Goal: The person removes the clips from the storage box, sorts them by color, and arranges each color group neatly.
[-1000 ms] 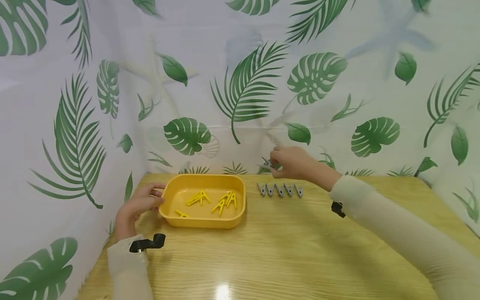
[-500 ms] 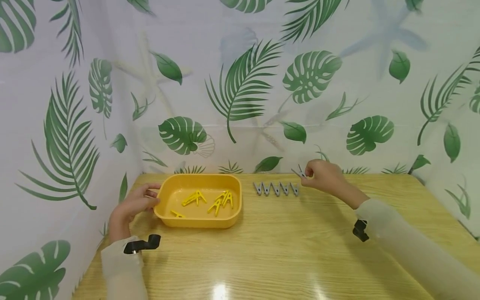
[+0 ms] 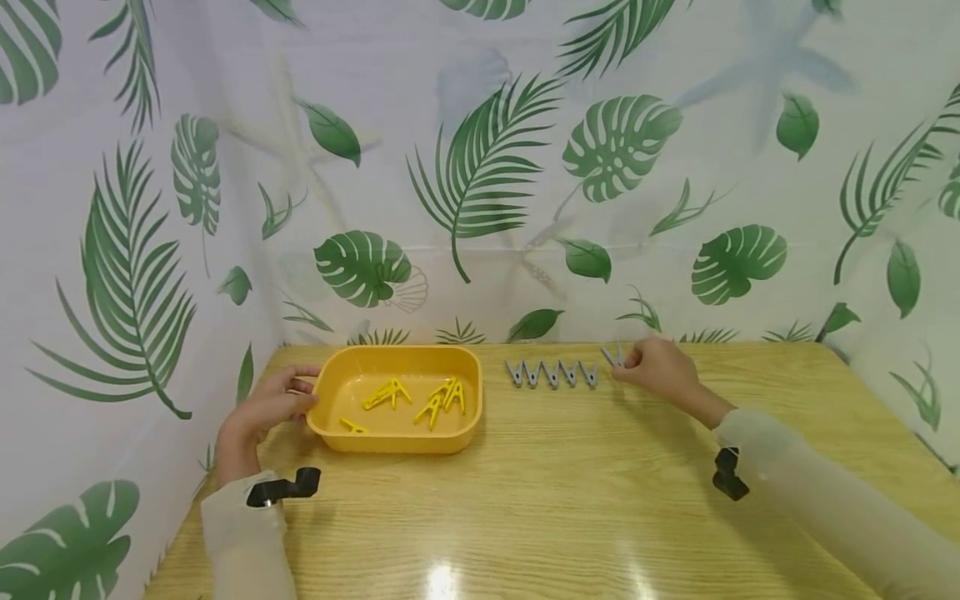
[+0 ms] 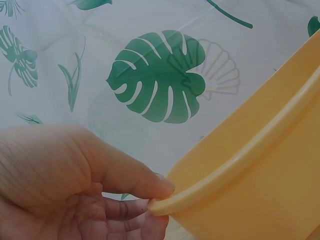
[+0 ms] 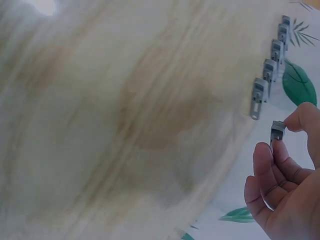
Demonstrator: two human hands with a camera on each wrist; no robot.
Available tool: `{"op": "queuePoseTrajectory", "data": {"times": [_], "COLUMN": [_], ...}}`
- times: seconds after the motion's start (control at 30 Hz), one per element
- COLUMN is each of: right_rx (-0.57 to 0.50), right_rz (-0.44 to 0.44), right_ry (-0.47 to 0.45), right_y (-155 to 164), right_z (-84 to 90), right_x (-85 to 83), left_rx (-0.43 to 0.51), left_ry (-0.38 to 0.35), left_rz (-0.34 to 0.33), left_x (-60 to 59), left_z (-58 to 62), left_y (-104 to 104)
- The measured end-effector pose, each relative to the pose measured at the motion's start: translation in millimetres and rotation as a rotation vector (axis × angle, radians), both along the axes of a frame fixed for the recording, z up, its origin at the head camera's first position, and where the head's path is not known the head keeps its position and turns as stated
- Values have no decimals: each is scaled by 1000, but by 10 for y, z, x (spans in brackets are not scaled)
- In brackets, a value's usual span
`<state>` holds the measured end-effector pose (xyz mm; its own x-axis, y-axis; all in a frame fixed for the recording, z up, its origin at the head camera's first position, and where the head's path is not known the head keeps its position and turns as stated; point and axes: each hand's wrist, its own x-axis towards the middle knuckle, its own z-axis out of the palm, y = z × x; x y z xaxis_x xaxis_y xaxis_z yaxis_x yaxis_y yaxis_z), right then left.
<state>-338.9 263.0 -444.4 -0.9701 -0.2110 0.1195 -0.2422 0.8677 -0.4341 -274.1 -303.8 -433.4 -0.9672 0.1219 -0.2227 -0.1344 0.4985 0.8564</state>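
You've got the wooden table (image 3: 525,500) under everything, with the yellow tub (image 3: 397,437) at its left end. Your left hand (image 3: 262,408) grips the tub's left rim, thumb curled over the lip. Yellow pegs (image 3: 420,398) lie loose inside. Right of the tub, five grey pegs (image 3: 551,373) sit in a row. Your right hand (image 3: 660,371) pinches a sixth grey peg (image 3: 612,357) just beside the row's right end.

My left hand (image 3: 262,408) rests low at my left, thumb and curled fingers (image 4: 150,186) pinching together, wrist bent inward. My right arm stretches forward in a pale sleeve; my right hand (image 3: 656,367) pinches with thumb and fingertips (image 5: 265,155).
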Motion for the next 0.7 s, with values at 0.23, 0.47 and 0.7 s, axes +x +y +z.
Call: {"op": "queuePoseTrajectory", "data": {"times": [0.23, 0.47, 0.7], "right_rx": [-5, 0, -4], "right_rz": [-20, -38, -33], "right_ry": [-57, -70, -78], "right_y": [48, 47, 33], "right_z": [-138, -211, -261], "right_x": [-6, -34, -53], "left_rx": [8, 11, 13], "left_ry": [12, 15, 11], "left_rz": [1, -6, -2], "left_x": [-14, -9, -3], "left_z": [-29, -22, -14], "left_y": [-13, -10, -4]}}
